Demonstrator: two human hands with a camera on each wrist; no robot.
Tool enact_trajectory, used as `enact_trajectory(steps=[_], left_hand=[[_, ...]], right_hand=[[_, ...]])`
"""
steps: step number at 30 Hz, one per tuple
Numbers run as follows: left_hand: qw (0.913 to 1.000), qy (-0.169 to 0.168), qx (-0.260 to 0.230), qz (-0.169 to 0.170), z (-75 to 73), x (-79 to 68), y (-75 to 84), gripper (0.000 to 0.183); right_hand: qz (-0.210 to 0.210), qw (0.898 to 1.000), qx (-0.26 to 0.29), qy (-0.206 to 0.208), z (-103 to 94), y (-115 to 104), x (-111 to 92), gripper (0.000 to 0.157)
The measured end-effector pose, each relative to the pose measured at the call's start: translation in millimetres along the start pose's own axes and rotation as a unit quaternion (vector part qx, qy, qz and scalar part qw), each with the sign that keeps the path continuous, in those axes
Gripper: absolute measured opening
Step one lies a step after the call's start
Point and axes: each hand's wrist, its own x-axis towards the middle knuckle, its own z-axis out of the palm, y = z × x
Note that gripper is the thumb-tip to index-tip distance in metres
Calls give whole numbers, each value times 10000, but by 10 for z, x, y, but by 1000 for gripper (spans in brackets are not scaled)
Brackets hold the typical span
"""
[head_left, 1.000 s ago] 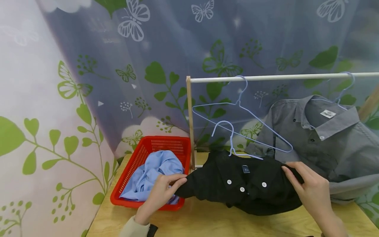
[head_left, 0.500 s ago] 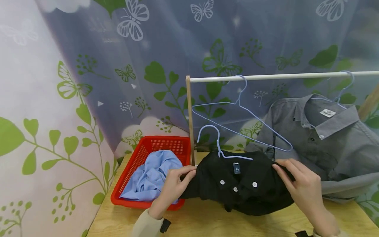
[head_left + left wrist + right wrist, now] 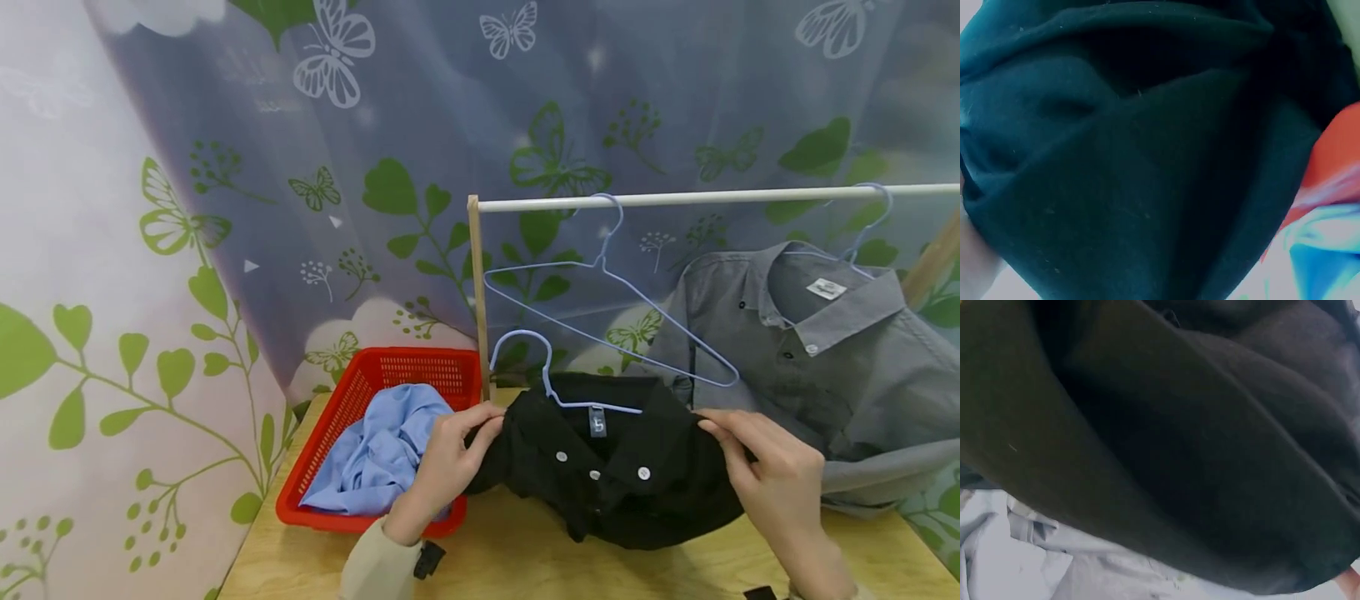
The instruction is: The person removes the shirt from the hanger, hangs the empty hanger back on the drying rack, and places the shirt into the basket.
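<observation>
a: head view first. where is the black shirt (image 3: 637, 512)?
b: between the two hands, in front of the rack, above the wooden surface (image 3: 525, 562). can't tell whether its lower edge touches down. collar up, label (image 3: 597, 423) and white buttons showing.
a: fingers?
b: left hand (image 3: 452, 454): thumb and fingers pinching one shoulder of the shirt. right hand (image 3: 776, 467): same pinch, opposite shoulder.
a: at the collar?
b: light-blue hanger (image 3: 550, 390). hook stands out above the neckline; one arm crosses the top of the label.
a: surroundings?
b: bare hanger (image 3: 603, 258) on the white rod (image 3: 682, 199), grey shirt (image 3: 832, 392) on another hanger at right. red basket (image 3: 318, 520) at left, blue cloth (image 3: 378, 454) inside, near the left hand.
a: left wrist view?
b: mostly dark folds of the shirt. red basket and blue cloth at the right edge, blurred; a bit of skin at the left. can't tell the fingers' state from this one.
a: right wrist view?
b: dark folds again, pale grey fabric below. skin at the lower right corner; finger state unreadable here.
</observation>
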Motion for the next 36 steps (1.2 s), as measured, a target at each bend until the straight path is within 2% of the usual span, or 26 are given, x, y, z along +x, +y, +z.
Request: enact_trajectory(steps=[3,5,10,12,14,17,19,21,23,26,31,33,36], left_hand=[[9998,106,-38,138,-100,40,-9,17],[9997,172,-72,155,-157,60,-7,19],[9997,186,17,141,-172,94,33,15],[9996,141,105,200,-131,107,59,13],[9993,57,207,316,-81,120,82,11],[9987,-85,293,419,-26,130,95,9],[9987,-115,303,396,-17,128,84,10],[9991,-123,260,311,-33,116,63,11],[9995,-107,208,227,-62,101,42,12],[9999,-14,108,129,-109,86,27,13],[9998,77,8,187,-146,88,29,14],[9997,58,14,221,-146,88,26,13],[9997,42,31,243,-140,81,21,13]], right_hand=[[365,9987,-256,237,-74,77,46,58],[565,9976,-345,205,-110,130,83,55],[1010,9946,-29,-217,-110,90,152,25],[1189,9920,157,-402,-96,3,174,20],[1120,9912,140,-691,-73,-101,195,27],[753,9875,10,-1384,-47,-238,222,41],[534,9831,-28,-1753,-47,-283,233,47],[560,9785,-25,-1987,-74,-283,229,51],[740,9760,-78,-2048,-109,-245,209,54],[1249,9694,-285,-2092,-154,-162,163,48],[2201,9461,-726,-2264,-176,-57,91,29],[2373,9391,-934,-2304,-163,-40,70,27],[2449,9358,-1191,-2237,-148,-30,47,25]])
